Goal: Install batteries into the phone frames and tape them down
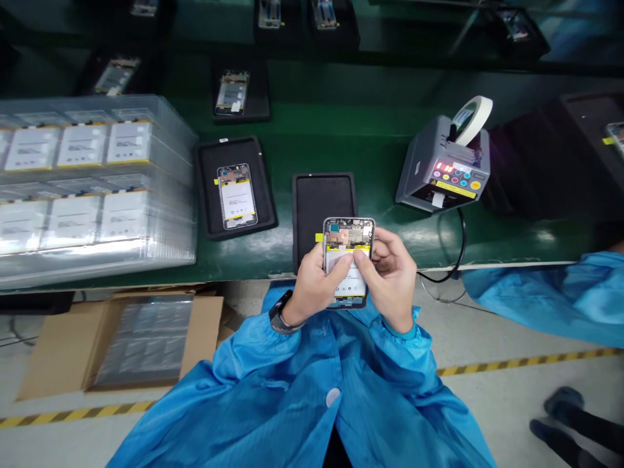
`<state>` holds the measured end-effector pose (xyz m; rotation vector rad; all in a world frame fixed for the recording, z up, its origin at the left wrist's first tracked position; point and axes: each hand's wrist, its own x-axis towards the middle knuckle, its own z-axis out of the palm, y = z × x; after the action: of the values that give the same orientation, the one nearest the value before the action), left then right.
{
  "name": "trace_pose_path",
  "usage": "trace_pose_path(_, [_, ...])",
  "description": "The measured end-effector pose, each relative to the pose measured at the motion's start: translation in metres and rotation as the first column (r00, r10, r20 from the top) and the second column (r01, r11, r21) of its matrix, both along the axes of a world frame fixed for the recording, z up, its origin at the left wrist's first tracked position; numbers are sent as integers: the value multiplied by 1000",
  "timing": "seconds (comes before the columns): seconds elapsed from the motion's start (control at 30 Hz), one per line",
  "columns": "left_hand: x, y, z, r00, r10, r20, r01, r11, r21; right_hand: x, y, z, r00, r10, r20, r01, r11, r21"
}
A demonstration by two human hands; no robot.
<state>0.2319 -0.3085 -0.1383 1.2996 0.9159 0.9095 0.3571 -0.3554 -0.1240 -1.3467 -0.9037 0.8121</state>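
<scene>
Between my two hands is an opened smartphone (347, 233), its circuit board and white battery exposed. My left hand (316, 283) grips its left edge, with the thumb lying on the battery. From the right side my right hand (390, 276) holds the phone, its thumb also pressing near the battery's top edge. A yellow tab (319, 238) sticks out at the phone's left side. Just behind the phone lies a black foam tray (324, 195), partly covered by it. Another opened phone (237, 198) rests in a second black tray (207, 221) to the left.
A stack of clear plastic trays (173, 227) with batteries stands at the left. On the right is a tape dispenser (443, 166) with a cable. More phones in trays (253, 91) sit farther back. A cardboard box (202, 331) is on the floor; a co-worker's blue sleeve (550, 296) shows right.
</scene>
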Motion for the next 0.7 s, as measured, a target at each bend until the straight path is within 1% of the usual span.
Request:
trace_pose_path(0.1, [0,-1,3,1000,-1,1,1,1000,19,3,0,1,999,32,-13,-32,999,0])
trace_pose_path(0.3, [0,1,9,998,19,-55,-17,999,39,-1,2,4,999,21,-40,-20,1000,16])
trace_pose_path(0.5, [1,1,10,996,69,-63,-71,997,-34,-5,-1,1,999,6,-45,-6,1000,-3])
trace_pose_path(0.63, [2,-2,11,991,99,-86,-102,995,-24,-5,-6,1,999,30,-39,-30,1000,-10])
trace_pose_path(0.7, [3,-3,12,991,105,-87,-106,994,-16,-5,-6,1,1000,18,-24,-18,1000,-8])
